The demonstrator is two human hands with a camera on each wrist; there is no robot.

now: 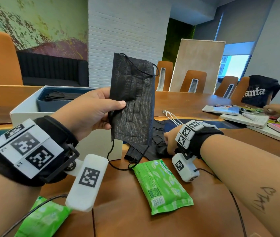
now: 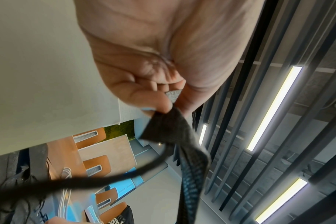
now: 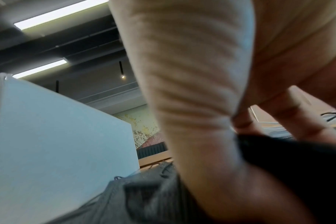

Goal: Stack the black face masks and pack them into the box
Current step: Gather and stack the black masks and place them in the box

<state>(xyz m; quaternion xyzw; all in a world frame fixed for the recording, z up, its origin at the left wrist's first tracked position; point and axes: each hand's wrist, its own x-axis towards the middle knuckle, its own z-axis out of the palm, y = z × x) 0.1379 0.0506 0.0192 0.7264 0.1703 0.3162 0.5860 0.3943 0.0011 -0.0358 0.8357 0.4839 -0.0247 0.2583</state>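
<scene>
My left hand point(image 1: 114, 107) holds one black face mask point(image 1: 132, 100) upright in the air, pinched between thumb and fingers, with its ear loop dangling toward the table. The left wrist view shows the same pinch at the mask's corner point(image 2: 171, 128). Below it a loose pile of black masks point(image 1: 156, 132) lies on the wooden table. My right hand point(image 1: 169, 144) is down on that pile, and its thumb and curled fingers grip a black mask point(image 3: 288, 159). The white box point(image 1: 25, 108) stands at the left, with black masks inside point(image 1: 55, 96); its wall point(image 3: 58, 136) is beside the pile.
Two green wipe packs point(image 1: 161, 185) point(image 1: 45, 219) lie near the front edge. A white cable point(image 1: 171, 117) lies behind the pile. Books and pens point(image 1: 246, 117) and another person's hand point(image 1: 275, 109) are at the far right. Orange chairs point(image 1: 193, 81) line the far side.
</scene>
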